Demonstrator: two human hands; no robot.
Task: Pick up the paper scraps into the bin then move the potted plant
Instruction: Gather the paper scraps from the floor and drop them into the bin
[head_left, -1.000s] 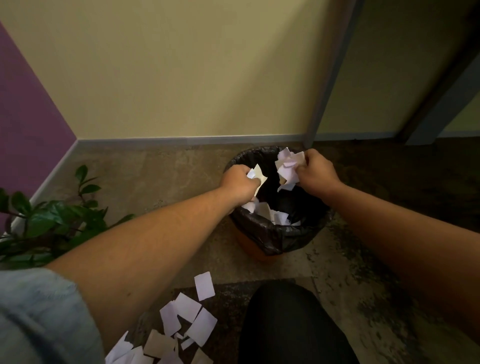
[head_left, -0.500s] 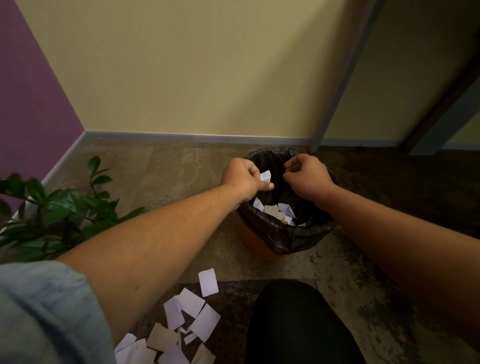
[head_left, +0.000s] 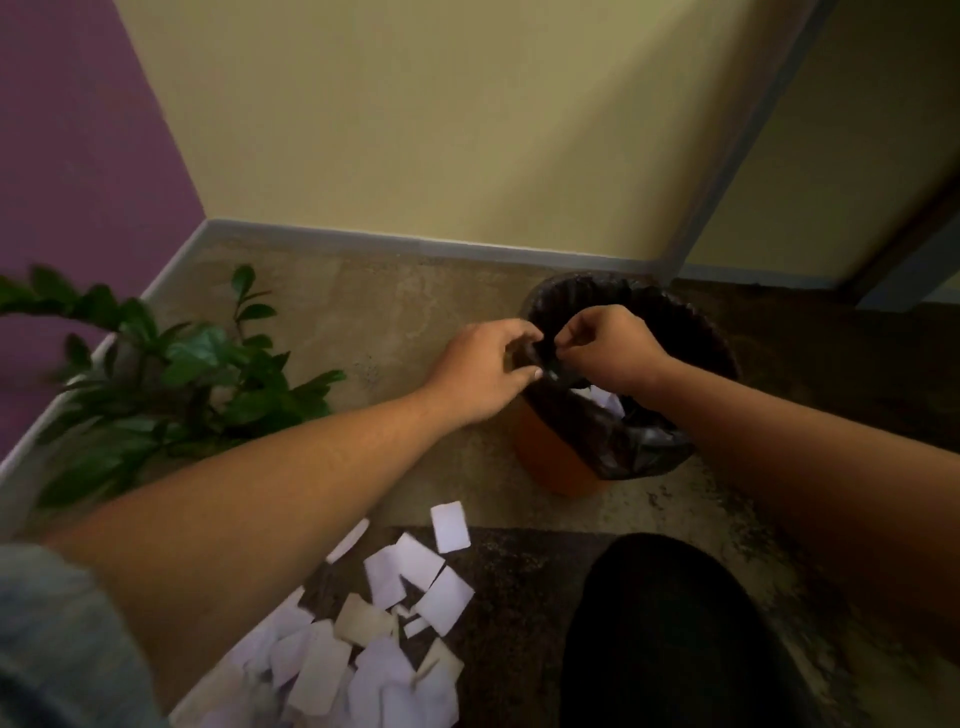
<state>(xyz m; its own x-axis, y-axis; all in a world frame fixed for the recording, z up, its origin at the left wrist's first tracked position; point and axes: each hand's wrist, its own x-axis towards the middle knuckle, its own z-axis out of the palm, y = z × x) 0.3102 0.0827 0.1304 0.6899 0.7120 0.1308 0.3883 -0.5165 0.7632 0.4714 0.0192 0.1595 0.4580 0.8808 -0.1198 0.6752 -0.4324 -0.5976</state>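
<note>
An orange bin (head_left: 550, 460) lined with a black bag stands on the floor near the wall, and a few white scraps (head_left: 607, 401) show inside it. My left hand (head_left: 480, 371) hovers at the bin's left rim with relaxed fingers, touching the liner's edge, no paper in it. Just to its right, my right hand (head_left: 610, 353) is over the bin's mouth, fingers curled, with no paper visible in it. Several white paper scraps (head_left: 441, 603) lie on the floor in front of me. The green potted plant (head_left: 171, 374) stands at the left; its pot is hidden by leaves.
A purple wall is at the left and a yellow wall with a grey skirting board (head_left: 415, 241) runs behind the bin. A dark mat (head_left: 519, 587) lies under the scraps. My black-clad knee (head_left: 675, 639) fills the lower right. A door frame (head_left: 727, 156) rises behind the bin.
Both hands have let their paper scraps fall into the bin and now hold none. The view has swung left and down, showing more of the plant and floor scraps.
</note>
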